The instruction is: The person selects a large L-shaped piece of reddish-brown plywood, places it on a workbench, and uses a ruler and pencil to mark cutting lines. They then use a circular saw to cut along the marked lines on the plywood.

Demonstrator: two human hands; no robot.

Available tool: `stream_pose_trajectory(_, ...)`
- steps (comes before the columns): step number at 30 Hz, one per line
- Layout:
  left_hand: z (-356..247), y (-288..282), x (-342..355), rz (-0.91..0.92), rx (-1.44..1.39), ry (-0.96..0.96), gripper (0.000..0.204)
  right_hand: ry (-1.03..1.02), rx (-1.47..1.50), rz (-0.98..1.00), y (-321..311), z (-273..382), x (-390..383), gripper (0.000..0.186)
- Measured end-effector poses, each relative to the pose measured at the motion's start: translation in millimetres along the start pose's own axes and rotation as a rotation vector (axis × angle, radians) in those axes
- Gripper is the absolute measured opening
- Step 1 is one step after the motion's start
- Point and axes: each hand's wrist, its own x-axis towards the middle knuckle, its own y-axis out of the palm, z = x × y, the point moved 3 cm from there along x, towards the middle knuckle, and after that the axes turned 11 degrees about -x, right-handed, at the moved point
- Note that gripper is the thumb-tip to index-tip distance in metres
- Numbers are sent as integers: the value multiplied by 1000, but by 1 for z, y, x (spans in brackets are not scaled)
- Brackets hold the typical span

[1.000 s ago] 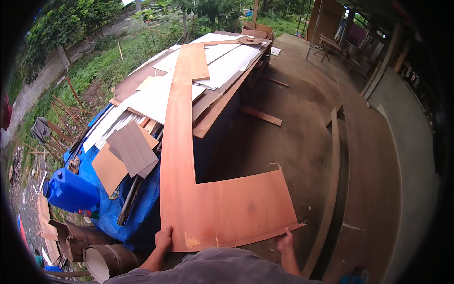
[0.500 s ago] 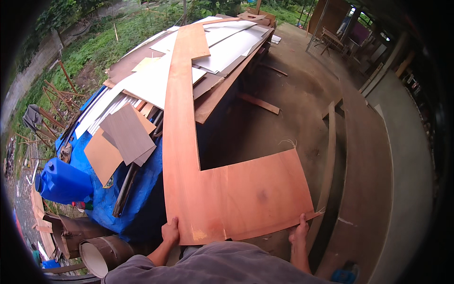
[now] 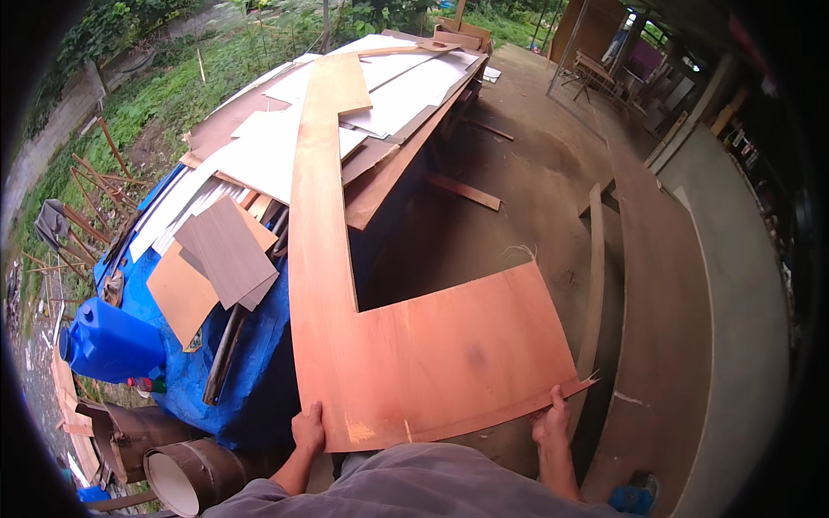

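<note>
A large reddish-brown plywood sheet, cut in a C-like outline, stretches from my body out over a pile of boards. Its near left corner is gripped by my left hand, thumb on top. At the near right corner, my right hand holds the edge with its thumb up and fingers underneath. Splintered fibres stick out at the right corners. The sheet's narrow far end lies over white panels; whether it touches them all along is hidden.
Left of me, a blue tarp drapes under the pile, beside a blue jerrycan and brown cylinders. Brown and tan board offcuts overhang the pile. A long brown board leans along the right wall; a wooden strip juts over the floor.
The view has shifted slightly, so the sheet and pile appear a little further left. Both hands keep their hold on the plywood sheet.
</note>
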Motion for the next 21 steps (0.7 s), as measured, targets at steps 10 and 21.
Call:
stream_pose_trajectory(10,-25,-1,-25,18,165,96,56,197,233,-26,-2,-59,76,45)
stream_pose_trajectory(21,19,-129,76,-19,112,199,59,255,10,321,52,-88,-105,43)
